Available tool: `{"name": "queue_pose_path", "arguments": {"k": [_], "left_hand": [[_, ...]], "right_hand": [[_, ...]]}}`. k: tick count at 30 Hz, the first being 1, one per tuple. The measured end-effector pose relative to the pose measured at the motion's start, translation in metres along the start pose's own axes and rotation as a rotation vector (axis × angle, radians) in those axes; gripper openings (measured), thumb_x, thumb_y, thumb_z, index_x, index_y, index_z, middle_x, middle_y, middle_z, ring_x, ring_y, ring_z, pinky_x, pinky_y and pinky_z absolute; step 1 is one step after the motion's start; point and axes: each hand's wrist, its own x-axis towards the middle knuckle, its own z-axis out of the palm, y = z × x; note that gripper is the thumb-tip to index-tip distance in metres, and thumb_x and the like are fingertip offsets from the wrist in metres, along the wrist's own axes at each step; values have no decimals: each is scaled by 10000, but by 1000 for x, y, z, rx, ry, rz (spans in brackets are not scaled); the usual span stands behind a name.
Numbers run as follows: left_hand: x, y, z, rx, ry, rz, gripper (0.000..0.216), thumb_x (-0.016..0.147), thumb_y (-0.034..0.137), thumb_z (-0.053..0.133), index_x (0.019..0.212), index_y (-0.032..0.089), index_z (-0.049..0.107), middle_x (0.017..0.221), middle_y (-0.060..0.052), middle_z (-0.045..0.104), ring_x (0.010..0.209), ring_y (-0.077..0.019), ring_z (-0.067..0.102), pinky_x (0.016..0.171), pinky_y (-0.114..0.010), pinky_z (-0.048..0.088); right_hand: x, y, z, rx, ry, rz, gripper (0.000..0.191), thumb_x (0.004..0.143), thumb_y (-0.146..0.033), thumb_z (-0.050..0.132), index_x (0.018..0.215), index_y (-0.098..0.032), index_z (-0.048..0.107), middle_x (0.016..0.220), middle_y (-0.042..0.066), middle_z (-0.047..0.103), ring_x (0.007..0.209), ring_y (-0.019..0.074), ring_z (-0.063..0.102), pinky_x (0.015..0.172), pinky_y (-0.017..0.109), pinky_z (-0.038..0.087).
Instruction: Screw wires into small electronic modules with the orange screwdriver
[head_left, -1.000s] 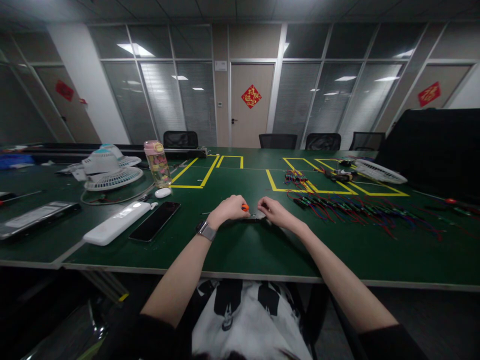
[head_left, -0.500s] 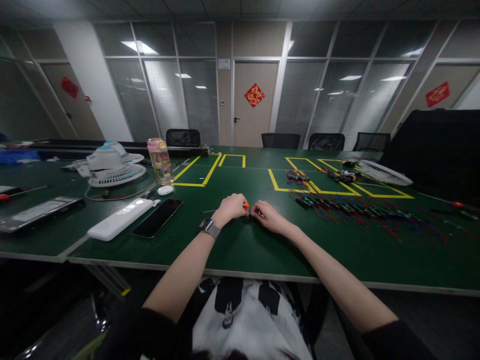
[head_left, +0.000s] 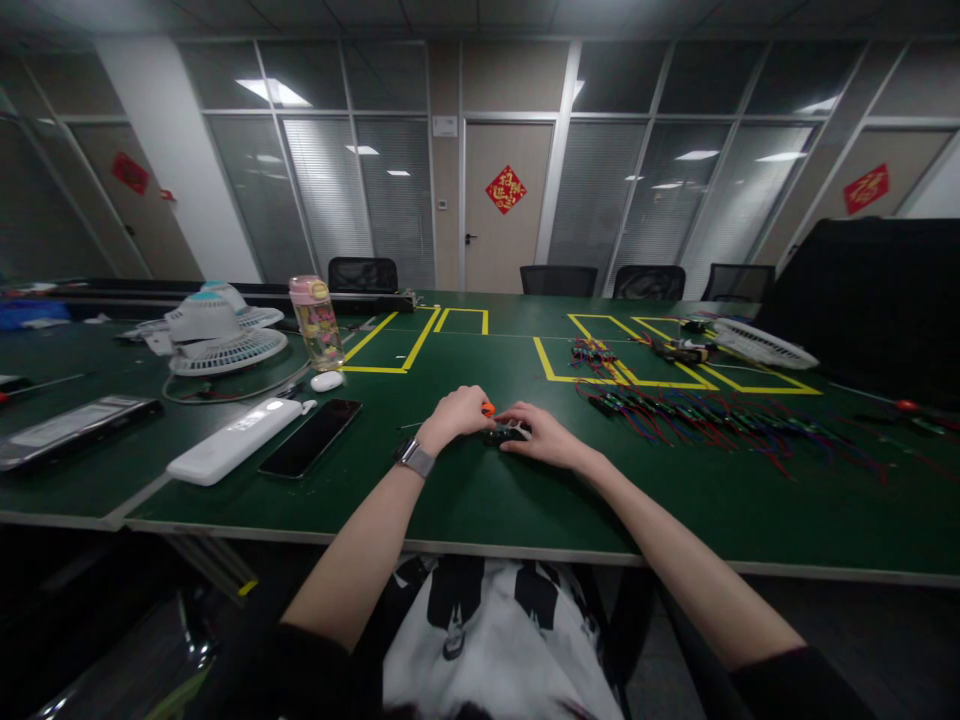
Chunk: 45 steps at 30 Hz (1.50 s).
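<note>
My left hand (head_left: 459, 412), with a watch on its wrist, is closed around a screwdriver (head_left: 488, 409). The orange handle end shows past the fingers, while a thin metal shaft sticks out on the other side, pointing left. Close by on the green table, my right hand (head_left: 541, 436) has its thumb and fingers curled around a small dark part (head_left: 507, 433). That part lies low at the tabletop between both hands, and its exact kind is too small to make out.
Left of my hands lie a black phone (head_left: 311, 438), a long white device (head_left: 235, 441) and a small white case (head_left: 327, 381). A pink-lidded bottle (head_left: 318, 325) and white fans (head_left: 225, 345) stand behind. Several wired circuit boards (head_left: 697, 410) spread out on the right, near yellow tape outlines.
My right hand has opened its pinch a little and now spans the small dark part, which shows more clearly. My left hand keeps the screwdriver in nearly the same place. The view shifts slightly.
</note>
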Motion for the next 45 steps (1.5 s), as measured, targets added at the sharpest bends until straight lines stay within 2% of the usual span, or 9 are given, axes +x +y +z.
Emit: {"name": "queue_pose_path", "arguments": {"k": [3, 6, 13, 19, 25, 34, 39, 42, 45], "left_hand": [[0, -1, -3, -1, 49, -20, 319, 701, 375, 659, 950, 180, 701, 978, -109, 697, 844, -220, 656, 642, -236, 441], [0, -1, -5, -5, 89, -34, 314, 730, 392, 632, 954, 184, 703, 983, -112, 697, 853, -232, 653, 650, -253, 444], [0, -1, -5, -20, 113, -15, 291, 775, 404, 606, 971, 209, 698, 994, -75, 698, 859, -204, 652, 677, -240, 452], [1, -3, -4, -7, 117, -6, 288, 776, 407, 607, 976, 221, 695, 1011, -71, 693, 886, -223, 651, 735, -274, 476], [-3, -1, -6, -7, 116, -4, 275, 792, 406, 584, 979, 232, 687, 1032, -67, 684, 925, -240, 644, 749, -303, 492], [-4, 1, -8, -10, 102, -4, 275, 809, 393, 584, 1008, 227, 677, 1034, -60, 684, 925, -211, 646, 760, -280, 496], [-7, 3, -9, -14, 101, -9, 292, 820, 396, 573, 1030, 217, 667, 1024, -67, 683, 900, -198, 652, 737, -265, 500], [-10, 6, -11, 14, 147, -13, 287, 827, 396, 557, 1028, 225, 669, 1025, -74, 682, 906, -221, 653, 748, -295, 506], [-13, 11, -12, 41, 185, 1, 278, 832, 396, 544, 1017, 235, 675, 1010, -77, 686, 898, -233, 655, 750, -311, 504]], "right_hand": [[3, -2, 7, -35, 6, 19, 193, 757, -183, 677, 949, -180, 699, 925, 57, 630, 875, 185, 577, 811, 320, 447], [6, -4, 11, -57, 30, 87, 150, 766, -193, 665, 905, -166, 714, 885, 61, 626, 807, 174, 569, 752, 298, 452], [6, 7, -1, -269, 125, 342, 167, 760, -266, 665, 879, -178, 743, 868, 93, 642, 856, 226, 562, 757, 312, 428], [-5, 20, -25, -576, 174, 711, 284, 832, -280, 539, 974, -103, 709, 1070, 184, 632, 1035, 303, 538, 827, 372, 406], [-14, 25, -31, -720, 255, 882, 323, 840, -232, 473, 1015, -58, 683, 1127, 230, 610, 1089, 340, 494, 868, 438, 360], [-18, 32, -27, -834, 391, 893, 337, 802, -115, 439, 1073, 4, 599, 1053, 259, 622, 1049, 356, 507, 852, 454, 340], [-17, 27, -24, -830, 377, 863, 309, 816, -155, 463, 1052, -12, 603, 1091, 276, 596, 1071, 380, 496, 865, 481, 347], [-8, 34, -40, -834, 447, 815, 335, 853, -221, 448, 1081, -30, 603, 1159, 284, 562, 1117, 392, 478, 895, 515, 344], [13, 59, -78, -709, 426, 841, 378, 882, -283, 420, 1108, -47, 610, 1207, 268, 555, 1170, 391, 469, 940, 529, 345]]}}
